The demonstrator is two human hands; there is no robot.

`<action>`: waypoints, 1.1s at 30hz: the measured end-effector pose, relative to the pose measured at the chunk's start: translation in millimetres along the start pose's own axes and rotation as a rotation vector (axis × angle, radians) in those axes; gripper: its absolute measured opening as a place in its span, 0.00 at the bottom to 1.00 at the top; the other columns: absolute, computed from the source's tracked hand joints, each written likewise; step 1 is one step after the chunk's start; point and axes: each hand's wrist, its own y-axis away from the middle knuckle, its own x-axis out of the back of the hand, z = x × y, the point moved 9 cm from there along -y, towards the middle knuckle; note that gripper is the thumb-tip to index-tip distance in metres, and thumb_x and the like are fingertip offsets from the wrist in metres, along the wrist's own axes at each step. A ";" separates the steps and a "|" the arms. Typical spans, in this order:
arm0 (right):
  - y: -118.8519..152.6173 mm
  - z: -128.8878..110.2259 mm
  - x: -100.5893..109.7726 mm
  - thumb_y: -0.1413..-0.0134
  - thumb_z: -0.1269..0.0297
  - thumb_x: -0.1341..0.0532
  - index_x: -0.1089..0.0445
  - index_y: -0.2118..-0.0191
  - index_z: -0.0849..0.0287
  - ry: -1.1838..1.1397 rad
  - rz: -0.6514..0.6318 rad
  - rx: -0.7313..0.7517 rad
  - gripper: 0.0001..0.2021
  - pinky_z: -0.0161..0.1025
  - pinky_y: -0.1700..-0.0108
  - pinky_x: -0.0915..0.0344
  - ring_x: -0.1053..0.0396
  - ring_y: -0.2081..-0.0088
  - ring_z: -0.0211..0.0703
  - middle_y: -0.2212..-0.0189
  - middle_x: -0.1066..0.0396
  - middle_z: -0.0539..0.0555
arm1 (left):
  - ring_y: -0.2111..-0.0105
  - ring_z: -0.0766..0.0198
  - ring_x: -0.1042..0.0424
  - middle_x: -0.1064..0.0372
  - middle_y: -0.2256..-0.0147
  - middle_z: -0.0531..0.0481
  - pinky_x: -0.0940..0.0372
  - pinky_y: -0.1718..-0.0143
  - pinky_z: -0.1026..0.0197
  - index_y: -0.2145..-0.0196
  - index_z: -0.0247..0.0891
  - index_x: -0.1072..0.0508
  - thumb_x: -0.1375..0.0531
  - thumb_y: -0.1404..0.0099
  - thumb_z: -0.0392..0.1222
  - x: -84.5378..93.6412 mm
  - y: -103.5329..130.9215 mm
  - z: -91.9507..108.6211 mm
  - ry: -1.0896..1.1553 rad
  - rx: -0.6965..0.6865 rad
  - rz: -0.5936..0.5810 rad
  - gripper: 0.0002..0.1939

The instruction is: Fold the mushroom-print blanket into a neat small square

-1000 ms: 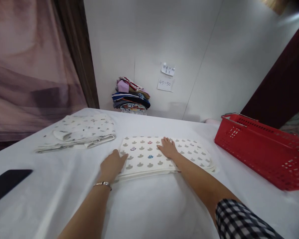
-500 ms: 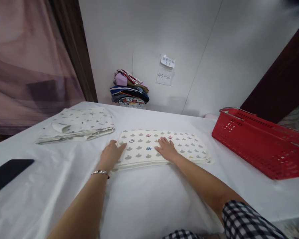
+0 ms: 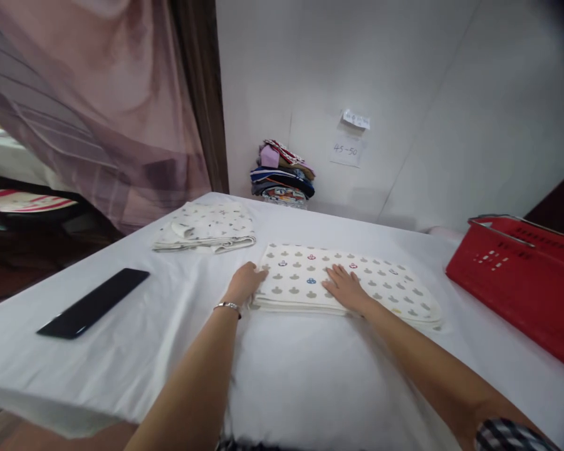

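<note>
A folded white cloth (image 3: 291, 275) with grey mushroom-like prints and a few red, blue and yellow ones lies in several layers before me. At its left edge is my left hand (image 3: 245, 282), the thumb reaching onto the cloth and apart from the fingers, whose tips are partly hidden. My right hand (image 3: 345, 288) lies flat on top near the middle, fingers spread, pressing on the fabric. Farther back on the left, a second folded white cloth (image 3: 216, 224) with small dark prints rests untouched by either hand.
The white-covered table (image 3: 192, 351) bears a flat black object (image 3: 96, 304) at left. A red plastic basket (image 3: 512, 275) stands at right. Against the wall is a stack of folded clothes (image 3: 282, 175). Paper notes (image 3: 348, 151) hang above, and a pinkish curtain (image 3: 122, 81) hangs at left.
The view has swung left, so everything appears farther right and more of the black object shows. Both hands keep about the same places on the cloth.
</note>
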 end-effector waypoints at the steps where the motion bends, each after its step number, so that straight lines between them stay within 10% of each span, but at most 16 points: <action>1: -1.9 -3.8 2.7 0.38 0.45 0.61 0.54 0.34 0.57 0.004 0.002 0.010 0.32 0.55 0.36 0.69 0.71 0.32 0.49 0.32 0.66 0.55 | 0.52 0.53 0.31 0.30 0.52 0.37 0.39 0.59 0.61 0.50 0.34 0.33 0.45 0.41 0.51 -0.9 0.7 0.2 0.003 -0.003 -0.003 0.25; 12: -73.4 -124.9 26.6 0.37 0.49 0.59 0.57 0.34 0.59 -0.015 0.123 0.248 0.31 0.51 0.36 0.70 0.72 0.32 0.45 0.32 0.68 0.56 | 0.56 0.53 0.30 0.29 0.55 0.38 0.41 0.64 0.61 0.57 0.34 0.32 0.45 0.42 0.51 -4.4 0.7 -0.5 -0.005 -0.016 -0.012 0.20; 20: -107.7 -143.8 -6.9 0.36 0.50 0.59 0.53 0.35 0.59 0.046 0.059 0.270 0.29 0.55 0.37 0.67 0.67 0.33 0.49 0.33 0.62 0.58 | 0.57 0.54 0.29 0.28 0.56 0.38 0.41 0.64 0.61 0.60 0.35 0.31 0.43 0.42 0.50 -6.4 -1.9 0.0 -0.036 -0.030 -0.005 0.17; 33: -44.3 -160.5 -17.2 0.35 0.56 0.56 0.45 0.38 0.59 -0.087 0.057 0.380 0.24 0.57 0.37 0.62 0.63 0.33 0.50 0.34 0.56 0.59 | 0.56 0.54 0.30 0.29 0.56 0.37 0.41 0.61 0.61 0.59 0.34 0.30 0.41 0.44 0.48 -5.1 1.1 3.4 0.034 -0.055 -0.024 0.18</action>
